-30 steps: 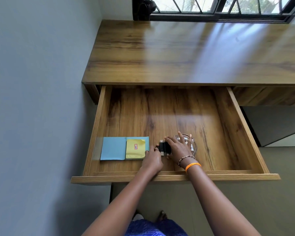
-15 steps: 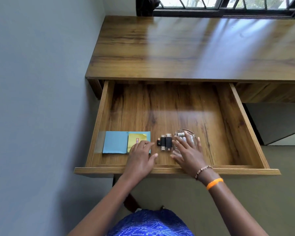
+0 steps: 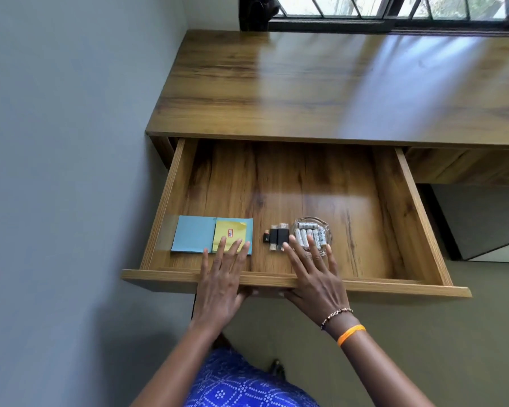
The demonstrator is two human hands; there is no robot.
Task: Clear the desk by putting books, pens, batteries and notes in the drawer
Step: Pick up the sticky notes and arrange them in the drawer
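Thumbs of both hands are hidden under the drawer (image 3: 276, 282) front edge. Left hand (image 3: 219, 284) and right hand (image 3: 316, 279) lie flat, fingers straight, gripping nothing. Inside the drawer: two blue books (image 3: 193, 234), one yellow note (image 3: 228, 235), three or four small black items (image 3: 276, 237), hard to identify, and about six batteries (image 3: 310, 237) in one glass dish (image 3: 327, 230). Desk (image 3: 335, 83) above.

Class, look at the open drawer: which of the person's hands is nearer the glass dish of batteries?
Right. The right hand has fingertips at the glass dish's near rim; the left hand lies further left, fingers over the yellow note.
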